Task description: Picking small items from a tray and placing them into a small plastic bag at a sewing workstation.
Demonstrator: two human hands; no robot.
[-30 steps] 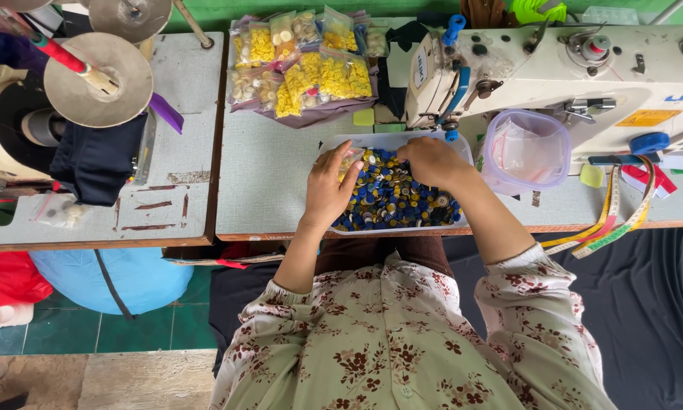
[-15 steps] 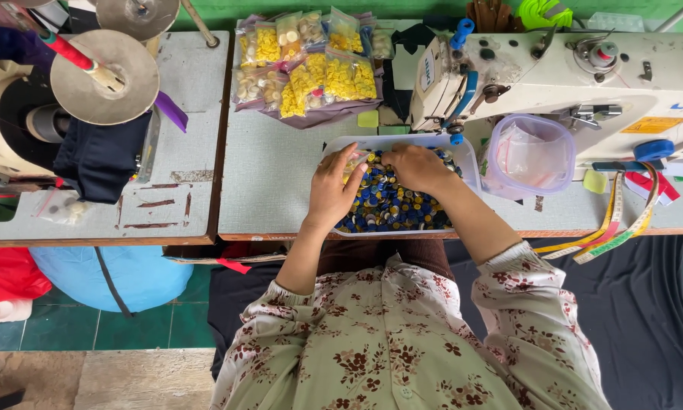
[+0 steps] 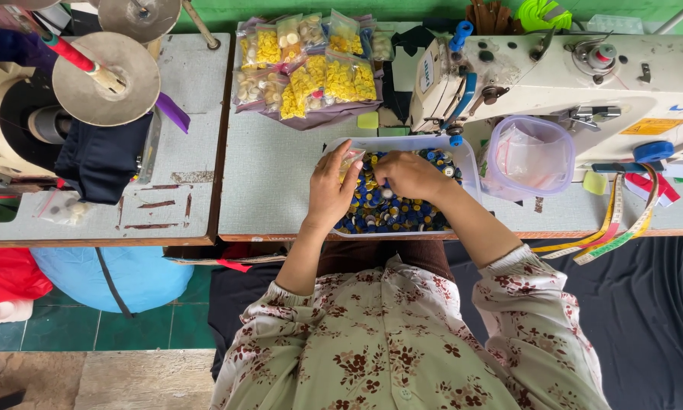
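Over the tray [image 3: 469,156] of buttons [image 3: 387,212], left hand [image 3: 330,190] spreads loosely open; right hand [image 3: 410,175] curls, grip contents hidden.

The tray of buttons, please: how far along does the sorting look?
Done: small bags filled with yellow and pale buttons lie behind the tray. In hand: both the left hand and right hand are in the buttons. Left: the tray is mostly full of dark blue ones.

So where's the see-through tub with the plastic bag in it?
In the head view, the clear round tub stands on the table, to the right of the tray of buttons that both hands are in, just in front of the sewing machine.
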